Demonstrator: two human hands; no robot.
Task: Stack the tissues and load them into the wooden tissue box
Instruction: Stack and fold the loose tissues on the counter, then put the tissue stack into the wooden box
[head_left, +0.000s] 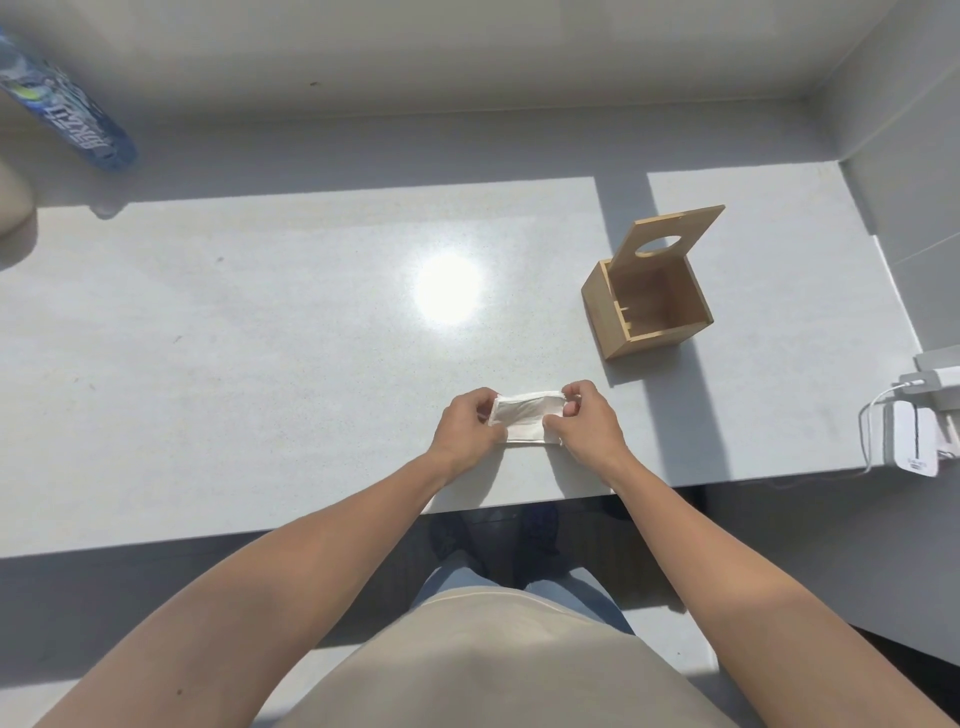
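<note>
In the head view, a small pile of white tissues (527, 415) lies on the grey table (260, 338), close to the near edge. The pile is longer than it is wide. Its long side runs from left to right, the same way as the table edge. The top tissue is lifted a little at the back.

The left hand (467, 423) holds the left end of the pile. Its fingers are curled around that end and pinch it. The right hand (582, 415) holds the right end the same way, with the thumb and fingers pinching the tissue. Both hands are touching the pile, one at each end.

The wooden tissue box (647, 314) stands farther back and to the right, well apart from the hands. It sits a bit turned, with one corner toward the person. Its lid (665, 236) stands up at the back, and the lid has an oval hole in it. The box is open at the top, and only bare wood shows inside.

A blue plastic bottle (67, 104) is at the far left. A white charger (914, 439) with a cord sits at the right edge of the table.
</note>
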